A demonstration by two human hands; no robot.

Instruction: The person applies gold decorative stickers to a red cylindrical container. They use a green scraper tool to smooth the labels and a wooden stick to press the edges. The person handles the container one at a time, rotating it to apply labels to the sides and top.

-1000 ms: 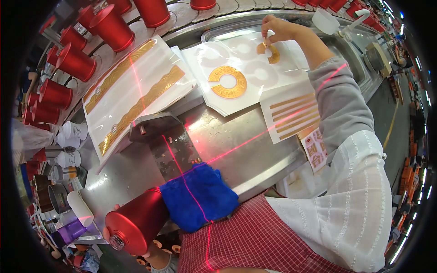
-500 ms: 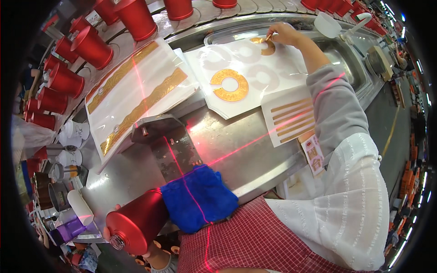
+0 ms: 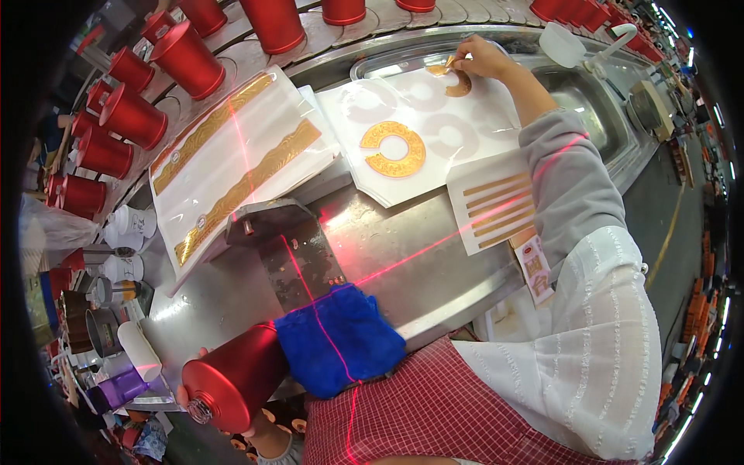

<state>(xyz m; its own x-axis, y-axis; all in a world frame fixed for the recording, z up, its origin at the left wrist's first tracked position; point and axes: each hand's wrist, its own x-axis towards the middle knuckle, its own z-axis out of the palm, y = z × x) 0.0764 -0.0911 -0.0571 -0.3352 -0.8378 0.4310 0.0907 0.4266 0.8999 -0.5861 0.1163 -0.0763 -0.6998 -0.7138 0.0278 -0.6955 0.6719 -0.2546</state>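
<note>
Near the lower left, my left hand [image 3: 267, 435] is wrapped around a shiny red bottle [image 3: 246, 377], which lies tilted with its clear neck toward the lower left. A blue cloth [image 3: 337, 341] lies against the bottle's other end. At the far side, my right hand [image 3: 482, 59] pinches one end of a gold ring-shaped sticker [image 3: 459, 84], lifted and curling off a white backing sheet [image 3: 377, 183]. Another gold ring sticker [image 3: 394, 149] lies flat on that sheet. Faint empty ring outlines show around it.
Left of the sheet lies another sheet with long gold strips [image 3: 249, 180]. A sheet of thin gold bars [image 3: 496, 203] sits by my right sleeve. A metal bracket [image 3: 271, 217] stands mid-table. Red bottles [image 3: 133, 116] line the conveyor [image 3: 380, 31]. A sink [image 3: 577, 101] is at right.
My right hand has pulled the gold sticker's end further up from the sheet. The conveyor bottles have shifted rightward. My left hand and its bottle stay nearly still.
</note>
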